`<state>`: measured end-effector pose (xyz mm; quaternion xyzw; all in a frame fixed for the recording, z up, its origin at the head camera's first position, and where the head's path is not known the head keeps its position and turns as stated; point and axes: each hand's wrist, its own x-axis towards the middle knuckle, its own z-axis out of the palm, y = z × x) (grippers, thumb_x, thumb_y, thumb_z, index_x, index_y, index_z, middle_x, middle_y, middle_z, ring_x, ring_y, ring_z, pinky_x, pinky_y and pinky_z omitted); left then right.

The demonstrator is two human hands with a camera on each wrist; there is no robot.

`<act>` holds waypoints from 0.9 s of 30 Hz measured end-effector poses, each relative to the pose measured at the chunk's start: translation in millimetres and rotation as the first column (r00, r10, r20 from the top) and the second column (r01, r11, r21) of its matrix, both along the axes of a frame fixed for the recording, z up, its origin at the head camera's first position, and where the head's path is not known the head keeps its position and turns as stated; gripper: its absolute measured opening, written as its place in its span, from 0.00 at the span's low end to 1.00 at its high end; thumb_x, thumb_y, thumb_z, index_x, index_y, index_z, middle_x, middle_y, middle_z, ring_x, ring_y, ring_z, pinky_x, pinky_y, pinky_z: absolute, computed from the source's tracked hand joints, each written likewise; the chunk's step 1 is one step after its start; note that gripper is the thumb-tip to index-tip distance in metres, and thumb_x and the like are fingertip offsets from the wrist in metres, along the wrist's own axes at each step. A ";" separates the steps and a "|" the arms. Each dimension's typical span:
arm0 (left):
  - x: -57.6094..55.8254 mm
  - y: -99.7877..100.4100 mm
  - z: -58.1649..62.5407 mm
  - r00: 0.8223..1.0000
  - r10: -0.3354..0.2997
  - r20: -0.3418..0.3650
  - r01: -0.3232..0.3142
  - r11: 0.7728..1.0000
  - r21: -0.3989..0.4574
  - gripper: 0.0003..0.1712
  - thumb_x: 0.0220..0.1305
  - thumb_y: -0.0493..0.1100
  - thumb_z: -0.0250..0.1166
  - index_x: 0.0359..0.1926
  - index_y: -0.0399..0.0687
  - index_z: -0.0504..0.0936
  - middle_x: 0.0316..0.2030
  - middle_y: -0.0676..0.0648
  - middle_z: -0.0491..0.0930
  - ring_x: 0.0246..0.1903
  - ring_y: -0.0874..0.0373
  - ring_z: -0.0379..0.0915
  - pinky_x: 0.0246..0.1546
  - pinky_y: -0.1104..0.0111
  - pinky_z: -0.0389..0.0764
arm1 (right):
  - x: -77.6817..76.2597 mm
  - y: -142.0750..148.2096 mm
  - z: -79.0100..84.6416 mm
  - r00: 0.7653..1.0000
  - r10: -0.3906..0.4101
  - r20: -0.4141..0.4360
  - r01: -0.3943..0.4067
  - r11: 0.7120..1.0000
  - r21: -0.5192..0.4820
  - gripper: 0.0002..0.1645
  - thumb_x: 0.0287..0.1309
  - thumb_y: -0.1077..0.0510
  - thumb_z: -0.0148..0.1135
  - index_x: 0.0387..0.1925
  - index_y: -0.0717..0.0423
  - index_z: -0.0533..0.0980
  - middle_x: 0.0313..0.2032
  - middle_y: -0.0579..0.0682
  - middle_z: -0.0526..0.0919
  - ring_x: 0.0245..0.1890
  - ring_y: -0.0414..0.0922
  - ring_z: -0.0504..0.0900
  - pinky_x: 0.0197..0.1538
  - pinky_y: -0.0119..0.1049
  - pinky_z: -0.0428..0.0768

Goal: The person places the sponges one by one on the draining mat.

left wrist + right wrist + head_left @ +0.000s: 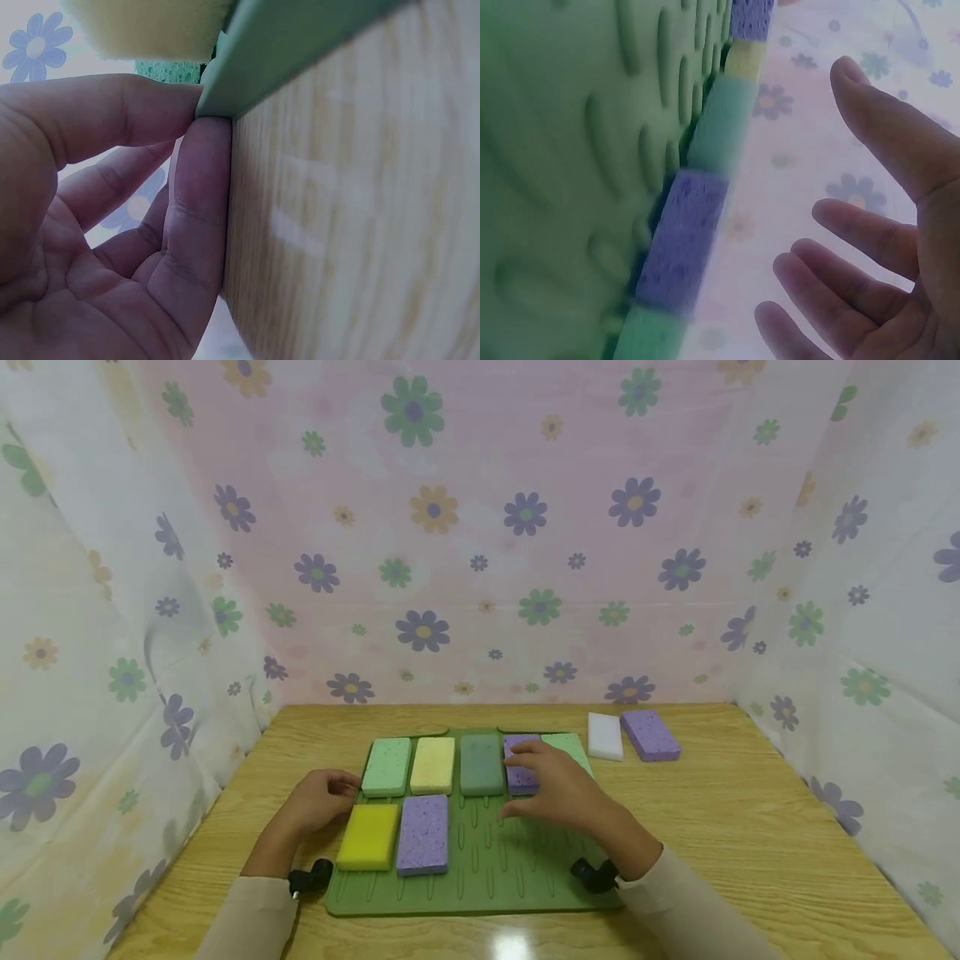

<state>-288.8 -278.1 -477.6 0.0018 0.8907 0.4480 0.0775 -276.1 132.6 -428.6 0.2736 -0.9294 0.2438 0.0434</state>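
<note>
A green ribbed silicone mat (510, 889) lies on the table with sponges on it. My left hand (317, 803) pinches the mat's left edge, thumb on top and a finger against the underside in the left wrist view. Close beside that hand are a bright yellow sponge (368, 837) and a light green sponge (387, 767). My right hand (564, 792) hovers over the mat with fingers spread and nothing in them. It partly covers a purple sponge (517, 768) and a second light green sponge (567, 748) in the back row.
Also on the mat are a pale yellow sponge (432, 766), a grey-green sponge (482, 764) and a front purple sponge (423, 835). Off the mat, at the back right of the wooden table (750, 843), lie a white sponge (604, 737) and another purple sponge (649, 735). Flowered cloth surrounds the table.
</note>
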 end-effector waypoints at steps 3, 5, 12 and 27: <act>0.1 -0.3 -0.4 1.000 0.010 0.007 -0.011 1.000 0.011 0.18 0.66 0.32 0.64 0.57 0.36 0.83 0.47 0.38 0.82 0.45 0.50 0.79 0.39 0.62 0.86 | -2.3 9.9 -0.2 0.999 -0.025 -0.022 0.025 1.000 -0.011 0.46 0.46 0.38 0.82 0.65 0.54 0.79 0.70 0.53 0.74 0.68 0.57 0.74 0.64 0.57 0.78; 0.6 -0.3 -0.3 1.000 0.001 0.003 -0.001 1.000 0.010 0.18 0.66 0.32 0.64 0.57 0.35 0.83 0.47 0.38 0.82 0.45 0.50 0.79 0.39 0.62 0.86 | -3.8 16.7 -0.2 0.999 -0.036 -0.037 0.035 0.999 -0.026 0.45 0.47 0.39 0.82 0.64 0.54 0.80 0.69 0.53 0.74 0.68 0.58 0.74 0.64 0.58 0.78; -0.6 0.8 -2.4 1.000 0.009 0.002 -0.009 1.000 0.009 0.18 0.67 0.32 0.63 0.57 0.37 0.83 0.47 0.40 0.82 0.44 0.51 0.79 0.40 0.62 0.86 | -11.3 42.0 -1.8 0.995 -0.080 -0.059 0.077 0.995 -0.059 0.43 0.48 0.39 0.82 0.63 0.54 0.81 0.69 0.55 0.75 0.68 0.60 0.74 0.63 0.59 0.79; -0.7 0.1 -2.6 1.000 0.006 -0.019 -0.006 1.000 -0.003 0.18 0.66 0.32 0.64 0.56 0.36 0.83 0.47 0.40 0.83 0.45 0.51 0.79 0.40 0.61 0.86 | -39.6 109.5 -10.4 0.973 -0.227 0.036 0.230 0.961 -0.152 0.43 0.55 0.38 0.77 0.66 0.55 0.77 0.72 0.60 0.69 0.72 0.67 0.65 0.65 0.71 0.69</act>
